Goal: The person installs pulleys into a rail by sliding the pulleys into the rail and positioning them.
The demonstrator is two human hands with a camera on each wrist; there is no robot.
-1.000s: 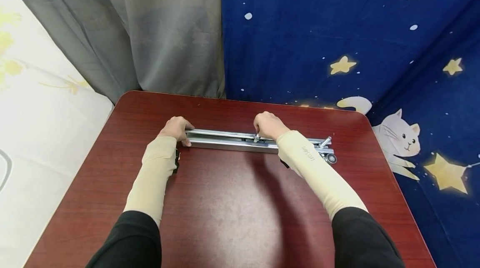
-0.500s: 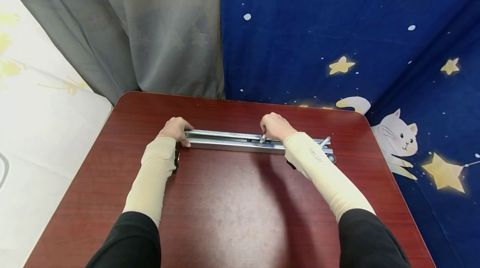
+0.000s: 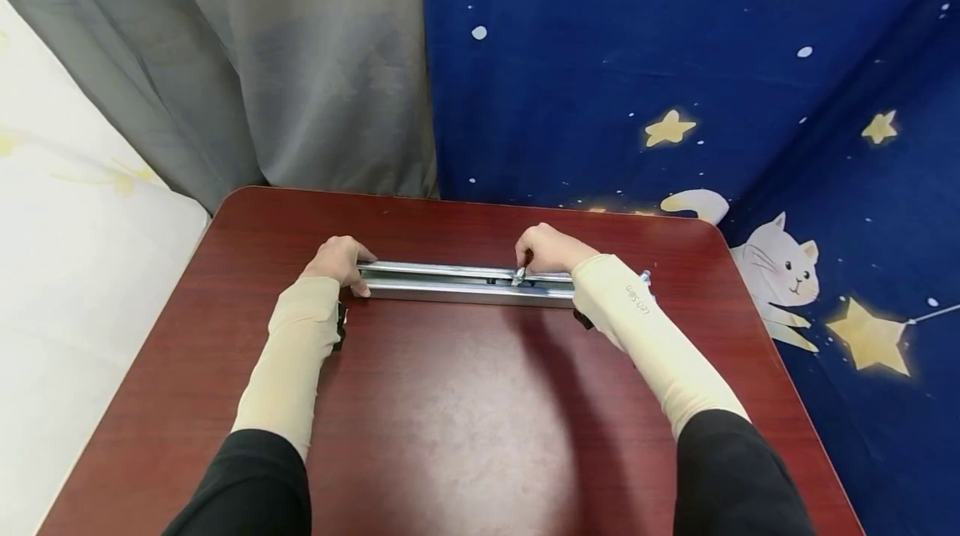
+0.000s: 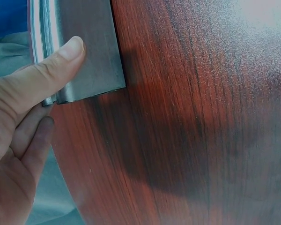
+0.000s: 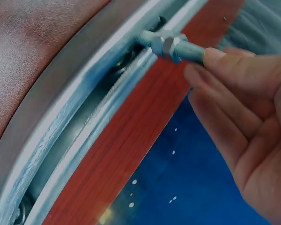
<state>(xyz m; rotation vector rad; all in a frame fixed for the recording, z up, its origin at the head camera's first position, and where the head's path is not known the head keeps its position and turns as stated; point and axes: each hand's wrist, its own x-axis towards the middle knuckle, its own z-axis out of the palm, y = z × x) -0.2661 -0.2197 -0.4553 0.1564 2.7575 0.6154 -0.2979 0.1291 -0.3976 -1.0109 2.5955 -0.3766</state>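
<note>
Your bolt point(image 5: 171, 45) has slid right along the rail point(image 3: 450, 293) — right hand point(image 3: 552, 250) pinching it, left hand point(image 3: 335, 259) gripping the rail's end — so you're likely sliding it; next, pull straight.

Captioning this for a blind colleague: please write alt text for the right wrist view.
A person's right grip pinches a metal bolt with a hex nut, its far end at a slotted metal rail on a reddish table.
</note>
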